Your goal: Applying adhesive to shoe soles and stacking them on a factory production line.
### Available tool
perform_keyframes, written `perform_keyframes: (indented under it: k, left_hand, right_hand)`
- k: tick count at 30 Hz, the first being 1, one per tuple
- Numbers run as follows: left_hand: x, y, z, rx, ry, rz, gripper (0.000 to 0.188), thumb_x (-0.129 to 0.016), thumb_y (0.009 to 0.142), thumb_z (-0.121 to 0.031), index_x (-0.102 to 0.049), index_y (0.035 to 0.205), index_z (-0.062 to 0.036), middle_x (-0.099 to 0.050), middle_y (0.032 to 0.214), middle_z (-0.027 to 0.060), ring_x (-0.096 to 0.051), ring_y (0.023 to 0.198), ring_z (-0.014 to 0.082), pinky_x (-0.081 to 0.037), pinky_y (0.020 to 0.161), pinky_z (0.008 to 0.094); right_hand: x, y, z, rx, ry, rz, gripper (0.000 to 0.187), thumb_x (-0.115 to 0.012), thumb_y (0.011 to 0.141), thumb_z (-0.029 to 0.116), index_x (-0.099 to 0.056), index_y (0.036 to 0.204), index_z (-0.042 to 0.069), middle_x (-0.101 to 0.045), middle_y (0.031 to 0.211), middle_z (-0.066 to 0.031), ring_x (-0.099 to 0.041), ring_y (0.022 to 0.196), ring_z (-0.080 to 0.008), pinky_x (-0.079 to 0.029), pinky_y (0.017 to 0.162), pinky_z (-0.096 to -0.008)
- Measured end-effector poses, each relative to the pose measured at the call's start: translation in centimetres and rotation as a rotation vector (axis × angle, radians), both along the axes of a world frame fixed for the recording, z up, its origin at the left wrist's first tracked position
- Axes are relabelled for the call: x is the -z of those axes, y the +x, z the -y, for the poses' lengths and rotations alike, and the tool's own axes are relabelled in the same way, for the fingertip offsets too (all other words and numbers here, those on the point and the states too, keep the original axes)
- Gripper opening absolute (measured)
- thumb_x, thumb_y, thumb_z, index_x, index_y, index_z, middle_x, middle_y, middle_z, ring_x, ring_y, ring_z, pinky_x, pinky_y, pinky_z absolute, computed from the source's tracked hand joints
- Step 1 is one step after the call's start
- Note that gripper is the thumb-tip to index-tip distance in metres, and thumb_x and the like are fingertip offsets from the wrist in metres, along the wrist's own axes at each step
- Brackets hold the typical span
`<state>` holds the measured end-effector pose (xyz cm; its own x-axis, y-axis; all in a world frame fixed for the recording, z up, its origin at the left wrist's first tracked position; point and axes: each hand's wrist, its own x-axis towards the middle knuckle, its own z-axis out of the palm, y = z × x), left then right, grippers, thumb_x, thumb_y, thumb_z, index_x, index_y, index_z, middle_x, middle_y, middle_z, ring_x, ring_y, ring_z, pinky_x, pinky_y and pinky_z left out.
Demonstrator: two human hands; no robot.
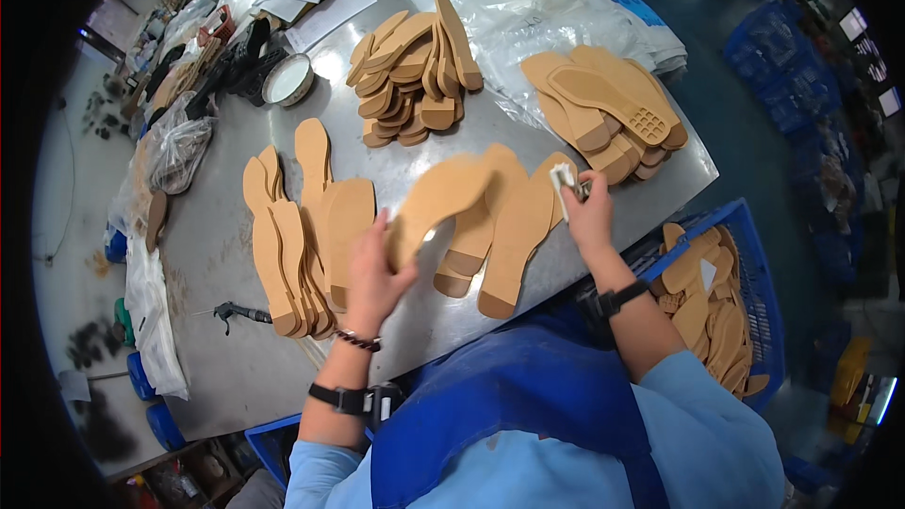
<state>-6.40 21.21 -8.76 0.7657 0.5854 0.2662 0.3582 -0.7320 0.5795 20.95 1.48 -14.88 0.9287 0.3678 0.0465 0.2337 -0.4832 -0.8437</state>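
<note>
My left hand (377, 269) is closed around a tan shoe sole (441, 196), which is lifted and blurred by motion. Pinched in my right hand (592, 212) is a white cloth-like wad (563, 190) with a dark metal part by the fingers; its exact kind does not show. Between the hands, on the metal table (226, 358), several flat soles (517, 240) overlap, heel ends toward me. Left of my left hand lie more soles in overlapping rows (287, 254), and a wide pair of heel ends (349, 226) sits right beside it.
Two piles of soles, one far middle (415, 61) and one far right (613, 108), stand on the table. A bowl of white liquid (288, 80) is at the far left. A black-handled tool (240, 313) lies near left. A blue crate (768, 320) of soles stands right; plastic sheeting (556, 19) covers the far side.
</note>
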Motion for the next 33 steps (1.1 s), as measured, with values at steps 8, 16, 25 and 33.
perform_keyframes:
  k: [8,16,25,33]
  left_hand:
    - [-1.3,0.2,1.0,0.081,0.155,-0.399,0.077,-0.079,0.072,-0.022,-0.042,0.137,-0.0038,-0.048,0.13,0.0231,-0.046,0.121,0.0382,-0.04,0.102,0.0434]
    - [2.6,7.7,10.4,0.464,-0.009,-0.55,0.109,-0.083,0.064,-0.037,-0.021,0.15,-0.0129,-0.028,0.144,0.0265,-0.045,0.117,0.046,-0.044,0.094,0.0516]
    - [-0.3,4.7,7.9,0.294,-0.183,-0.229,0.095,-0.072,0.061,-0.011,-0.031,0.146,-0.0137,-0.026,0.147,0.0262,-0.038,0.125,0.0467,-0.038,0.105,0.0485]
    - [-0.2,-7.0,-3.8,-0.175,0.197,-0.739,0.079,-0.07,0.064,-0.015,-0.043,0.139,-0.0128,-0.032,0.146,0.0241,-0.033,0.131,0.0448,-0.028,0.11,0.0537]
  right_hand:
    - [3.2,-2.4,-1.2,-0.503,-0.041,0.548,0.028,-0.065,0.074,0.004,-0.054,0.101,0.005,-0.058,0.092,-0.0162,-0.056,0.089,-0.0379,-0.047,0.078,-0.0457]
    - [4.0,1.2,-1.9,-0.295,-0.084,0.545,0.028,-0.069,0.072,0.003,-0.052,0.096,0.003,-0.058,0.092,-0.017,-0.056,0.09,-0.0382,-0.046,0.076,-0.0453]
    - [-0.5,-3.6,1.8,-0.44,-0.023,0.088,0.033,-0.071,0.077,0.008,-0.053,0.104,0.005,-0.061,0.095,-0.0167,-0.059,0.088,-0.0382,-0.049,0.077,-0.0434]
    - [4.1,4.0,-1.2,-0.368,-0.272,0.621,0.021,-0.06,0.08,0.008,-0.05,0.097,0.003,-0.057,0.096,-0.0178,-0.056,0.095,-0.0373,-0.048,0.079,-0.0467]
